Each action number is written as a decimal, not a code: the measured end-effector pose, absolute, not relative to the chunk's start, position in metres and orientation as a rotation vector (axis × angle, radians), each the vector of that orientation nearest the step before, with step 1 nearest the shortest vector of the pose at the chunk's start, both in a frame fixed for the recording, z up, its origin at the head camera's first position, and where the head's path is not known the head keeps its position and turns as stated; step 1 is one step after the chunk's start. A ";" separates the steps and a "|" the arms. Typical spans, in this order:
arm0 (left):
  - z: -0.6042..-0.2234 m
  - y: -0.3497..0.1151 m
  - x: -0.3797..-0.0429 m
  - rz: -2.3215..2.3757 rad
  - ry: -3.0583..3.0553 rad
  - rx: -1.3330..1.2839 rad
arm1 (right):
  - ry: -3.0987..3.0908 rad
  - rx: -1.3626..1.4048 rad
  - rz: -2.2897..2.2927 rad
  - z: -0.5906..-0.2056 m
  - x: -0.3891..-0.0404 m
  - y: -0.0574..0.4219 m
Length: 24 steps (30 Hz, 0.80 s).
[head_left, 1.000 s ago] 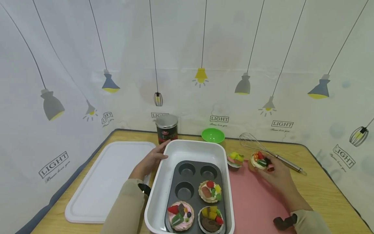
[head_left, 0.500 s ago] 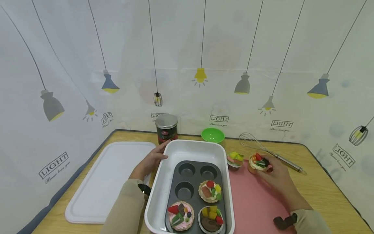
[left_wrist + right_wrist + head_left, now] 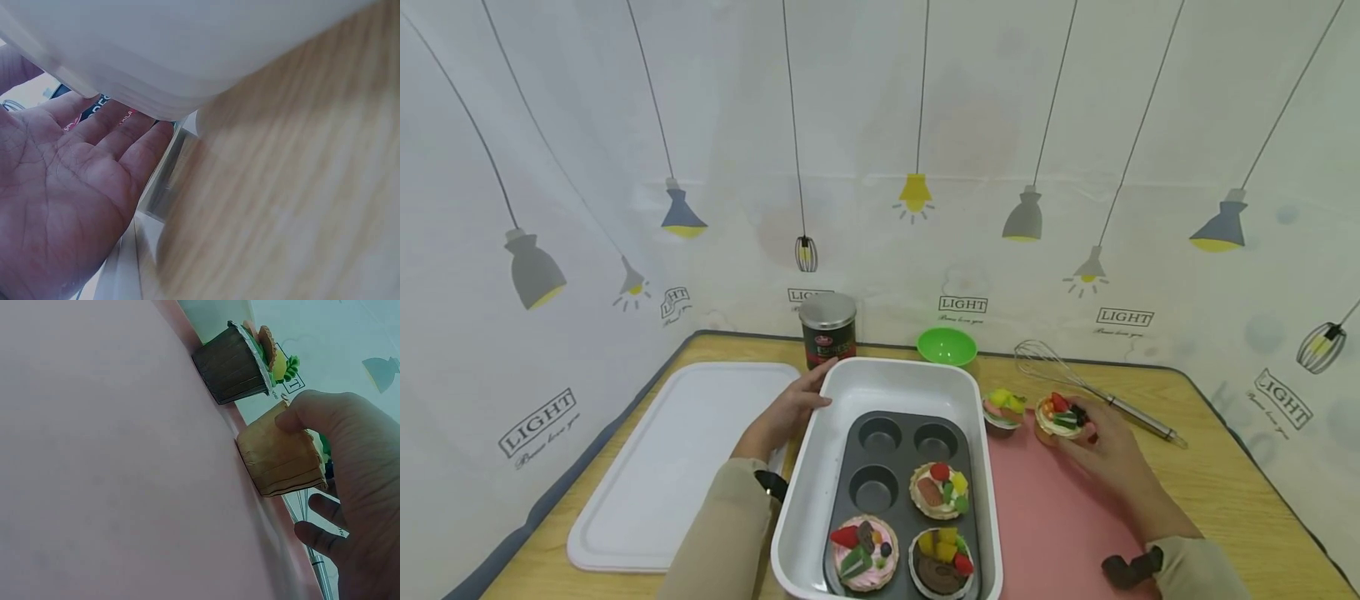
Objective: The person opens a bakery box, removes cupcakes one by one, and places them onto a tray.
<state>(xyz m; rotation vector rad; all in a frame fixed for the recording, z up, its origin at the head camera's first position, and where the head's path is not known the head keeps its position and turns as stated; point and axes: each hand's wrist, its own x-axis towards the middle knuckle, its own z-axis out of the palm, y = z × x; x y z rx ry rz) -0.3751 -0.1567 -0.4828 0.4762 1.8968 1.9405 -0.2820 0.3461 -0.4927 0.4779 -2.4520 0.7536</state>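
My left hand [image 3: 784, 417] holds the left side of a white baking tray [image 3: 793, 521], thumb at the rim. From the left wrist view, its fingers [image 3: 109, 134] reach up along the tray's outer wall. Inside the tray lies a dark muffin pan [image 3: 904, 454] with several cups, three of them filled with fruit-topped cupcakes. On the right, my right hand [image 3: 1108, 446] pinches a cupcake [image 3: 1060, 417] with strawberry and green fruit on top. Its tan wrapper [image 3: 278, 456] stands on the pink mat [image 3: 112, 456]. Beside it, apart, is a dark-wrapped cupcake [image 3: 1002, 411].
A white board [image 3: 677, 467] lies at the left. Behind the tray stand a dark tin [image 3: 829, 332] with a silver lid and a green bowl [image 3: 947, 347]. A whisk [image 3: 1101, 393] lies at the back right. A printed curtain [image 3: 880, 125] surrounds the table.
The right hand's cupcake has shifted slightly left, towards the dark-wrapped one, and turned a little. The left hand and the tray have stayed in place.
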 end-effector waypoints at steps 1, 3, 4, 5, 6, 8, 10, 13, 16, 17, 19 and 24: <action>-0.483 -0.157 -0.375 1.938 1.901 0.476 | -2.446 0.489 0.753 -0.493 -0.282 0.346; -0.483 -0.157 -0.375 1.938 1.906 0.470 | -2.437 0.511 0.761 -0.494 -0.282 0.346; -0.483 -0.157 -0.375 1.938 1.904 0.470 | -2.436 0.518 0.761 -0.494 -0.282 0.346; -0.483 -0.157 -0.375 1.939 1.903 0.470 | -2.435 0.525 0.762 -0.494 -0.283 0.346; -0.483 -0.157 -0.375 1.939 1.900 0.470 | -2.436 0.530 0.764 -0.495 -0.283 0.347; -0.482 -0.157 -0.375 1.942 1.895 0.470 | -2.439 0.533 0.768 -0.495 -0.284 0.347; -0.482 -0.157 -0.375 1.941 1.891 0.478 | -2.446 0.532 0.771 -0.495 -0.284 0.347; -0.482 -0.157 -0.376 1.943 1.889 0.477 | -2.455 0.530 0.780 -0.494 -0.284 0.347; -0.482 -0.157 -0.376 1.944 1.889 0.479 | -2.451 0.534 0.794 -0.493 -0.283 0.346; -0.482 -0.157 -0.376 1.944 1.890 0.481 | -2.451 0.533 0.796 -0.493 -0.283 0.346; -0.482 -0.157 -0.376 1.945 1.893 0.475 | -2.448 0.536 0.813 -0.492 -0.283 0.345; -0.483 -0.156 -0.375 1.943 1.902 0.469 | -2.486 0.490 0.864 -0.488 -0.282 0.343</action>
